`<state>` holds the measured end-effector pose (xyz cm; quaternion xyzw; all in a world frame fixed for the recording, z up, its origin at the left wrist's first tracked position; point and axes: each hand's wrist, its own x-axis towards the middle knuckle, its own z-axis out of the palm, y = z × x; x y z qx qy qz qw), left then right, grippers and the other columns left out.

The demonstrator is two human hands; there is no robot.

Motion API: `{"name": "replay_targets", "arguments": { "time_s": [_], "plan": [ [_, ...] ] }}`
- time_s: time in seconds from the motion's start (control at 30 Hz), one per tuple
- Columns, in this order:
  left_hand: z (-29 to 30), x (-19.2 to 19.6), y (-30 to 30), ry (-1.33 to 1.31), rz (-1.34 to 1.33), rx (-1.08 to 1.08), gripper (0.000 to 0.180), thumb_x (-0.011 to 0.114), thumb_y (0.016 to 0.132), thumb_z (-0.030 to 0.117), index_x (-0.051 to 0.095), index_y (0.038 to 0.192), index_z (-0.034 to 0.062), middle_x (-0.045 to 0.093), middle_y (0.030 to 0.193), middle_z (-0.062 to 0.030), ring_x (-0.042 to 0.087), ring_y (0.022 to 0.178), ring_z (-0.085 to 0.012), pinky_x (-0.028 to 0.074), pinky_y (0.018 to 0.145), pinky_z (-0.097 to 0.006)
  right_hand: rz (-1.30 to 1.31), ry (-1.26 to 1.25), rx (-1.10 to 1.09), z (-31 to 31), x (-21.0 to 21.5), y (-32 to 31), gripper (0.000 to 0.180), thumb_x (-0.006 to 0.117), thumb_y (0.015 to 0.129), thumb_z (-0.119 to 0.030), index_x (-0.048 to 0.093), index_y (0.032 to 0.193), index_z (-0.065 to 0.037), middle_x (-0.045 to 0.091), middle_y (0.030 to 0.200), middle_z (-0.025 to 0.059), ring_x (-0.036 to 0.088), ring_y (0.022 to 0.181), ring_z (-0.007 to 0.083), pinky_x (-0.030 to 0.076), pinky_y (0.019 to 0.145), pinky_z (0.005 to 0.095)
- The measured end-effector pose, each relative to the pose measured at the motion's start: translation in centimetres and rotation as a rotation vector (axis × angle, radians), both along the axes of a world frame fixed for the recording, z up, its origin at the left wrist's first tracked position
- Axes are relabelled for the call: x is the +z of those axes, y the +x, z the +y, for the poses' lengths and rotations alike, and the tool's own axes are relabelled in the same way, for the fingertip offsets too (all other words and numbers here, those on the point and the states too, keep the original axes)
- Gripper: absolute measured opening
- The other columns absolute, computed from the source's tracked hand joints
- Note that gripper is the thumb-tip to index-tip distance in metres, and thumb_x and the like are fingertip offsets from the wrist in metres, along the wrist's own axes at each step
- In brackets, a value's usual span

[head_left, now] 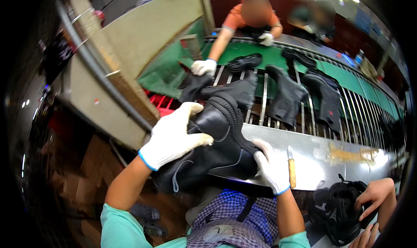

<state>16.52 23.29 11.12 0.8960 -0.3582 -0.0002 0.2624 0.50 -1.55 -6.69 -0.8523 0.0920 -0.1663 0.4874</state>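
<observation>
A black leather boot (221,154) with grey piping is held tilted in front of me. Its toe points away, and its ridged sole faces right. My left hand (169,139), in a white knit glove with a blue cuff, grips the upper from the left, thumb across the leather. Also gloved, my right hand (273,167) grips the heel end by the sole; some of its fingers are hidden. A pull loop (175,181) shows on the shaft near my left forearm. Close to my right hand, a wooden-handled knife (292,169) lies on the metal ledge (312,154).
Beyond the ledge, black boots (284,96) lie on metal rollers (263,102) over a green belt (271,51). Across it, a person in orange (226,24) reaches toward a boot; another person stands farther right. At lower right, a bare hand (375,198) touches black shoes (339,209).
</observation>
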Motion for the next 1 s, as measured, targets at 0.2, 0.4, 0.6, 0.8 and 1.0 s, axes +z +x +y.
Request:
{"name": "replay_targets", "arguments": {
  "time_s": [0.2,0.4,0.6,0.8,1.0],
  "plan": [
    [-4.2,3.3,-1.1,0.082,-0.088,-0.209,0.074,0.091,0.076,0.036,0.063,0.139,0.0101,0.073,0.126,-0.0155,0.070,0.117,-0.0326,0.054,0.102,-0.040,-0.112,0.134,0.083,-2.6,6.2,4.2,0.063,0.062,0.103,-0.035,0.045,0.157,-0.008,0.058,0.149,0.0215,0.058,0.137,0.0408,0.046,0.114,0.0451],
    [-5.2,2.7,-1.2,0.073,-0.303,-0.283,0.072,0.087,0.079,0.040,0.063,0.138,0.0055,0.070,0.131,-0.0185,0.068,0.120,-0.0347,0.053,0.104,-0.042,-0.037,0.158,-0.100,0.0,7.9,4.7,0.071,0.053,0.107,-0.048,0.032,0.164,-0.011,0.061,0.142,0.0314,0.061,0.130,0.0499,0.044,0.115,0.0492],
    [-6.6,4.7,-5.2,0.042,-0.281,-0.570,0.062,0.087,0.076,0.026,0.064,0.131,0.0087,0.070,0.126,-0.0155,0.070,0.109,-0.0356,0.056,0.094,-0.042,-0.466,0.674,0.156,-2.5,7.2,0.1,0.103,0.077,0.088,-0.026,0.017,0.168,-0.001,0.035,0.168,0.0195,0.039,0.154,0.0320,0.030,0.127,0.0422],
    [-6.9,3.1,-10.4,0.013,-0.409,-0.798,0.040,0.075,0.087,0.017,0.068,0.125,0.0087,0.069,0.116,-0.0230,0.072,0.080,-0.0343,0.059,0.061,-0.044,-0.698,0.636,0.224,-1.5,6.1,-7.3,0.111,0.091,0.073,-0.021,0.031,0.166,-0.007,0.022,0.174,0.0231,0.026,0.161,0.0389,0.021,0.131,0.0529],
    [-6.3,-0.2,-12.2,-0.229,-0.818,-0.916,0.040,0.071,0.087,0.016,0.070,0.126,0.0070,0.069,0.121,-0.0283,0.066,0.072,-0.0299,0.055,0.057,-0.039,-0.763,0.608,0.224,0.2,6.3,-10.4,0.071,0.090,0.071,-0.010,0.053,0.131,-0.018,0.043,0.154,0.0228,0.038,0.151,0.0460,0.037,0.124,0.0603]
  ]
}}
